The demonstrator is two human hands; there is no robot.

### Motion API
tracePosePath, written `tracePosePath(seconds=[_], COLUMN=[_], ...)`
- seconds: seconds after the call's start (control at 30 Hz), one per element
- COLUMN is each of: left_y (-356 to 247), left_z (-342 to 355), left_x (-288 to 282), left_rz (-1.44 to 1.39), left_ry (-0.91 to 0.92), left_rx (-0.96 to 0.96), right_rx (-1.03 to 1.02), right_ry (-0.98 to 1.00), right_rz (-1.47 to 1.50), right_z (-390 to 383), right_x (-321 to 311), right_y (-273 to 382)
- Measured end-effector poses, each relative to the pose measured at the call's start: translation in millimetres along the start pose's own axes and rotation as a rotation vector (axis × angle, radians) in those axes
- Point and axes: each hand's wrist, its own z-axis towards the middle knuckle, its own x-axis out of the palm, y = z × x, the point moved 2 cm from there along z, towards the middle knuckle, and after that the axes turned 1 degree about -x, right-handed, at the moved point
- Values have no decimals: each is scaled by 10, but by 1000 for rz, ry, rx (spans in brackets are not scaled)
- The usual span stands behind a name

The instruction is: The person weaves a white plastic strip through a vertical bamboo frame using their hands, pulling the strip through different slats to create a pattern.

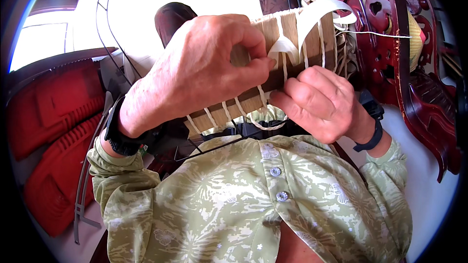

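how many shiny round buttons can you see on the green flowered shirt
2: one upper round, glittery button on the front of the pale-green, white-flowered fabric shirt, and one lower matching button just beneath it, slightly right. More may be hidden in folds.

Brown wood-grained block [313,44] with pale cords [322,44] and a cream flat ribbon-like strip [319,7].
Block lies aslant, left end lower, right end higher; middle partly hidden. Cords cross it in spaced, roughly parallel lines, upper edge to lower. Strip is smooth, arching above the block's right part and curling back beyond its right end; a second, smaller bend lies against the upper face. Slack pale loop [270,128] hangs below the lower edge.
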Motion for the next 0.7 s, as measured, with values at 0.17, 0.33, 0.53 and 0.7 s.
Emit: tracePosePath(seconds=[0.17, 0.33, 0.53, 0.7], left_y=[71, 58, 72, 72], left_z=[26, -26, -22, -49], left_x=[5, 33, 26, 21], left_rz=[9, 77, 54, 24], left_ry=[-16, -22, 27, 47], left_rx=[51, 109, 139, 123], right_rx=[-11, 238, 274, 214], right_ry=[44, -80, -213, -173], right_rz=[-146, 76, 0, 46], right_z=[34, -81, 211, 295], right_x=[89, 91, -94, -84], right_y=[-14, -58, -310, -329])
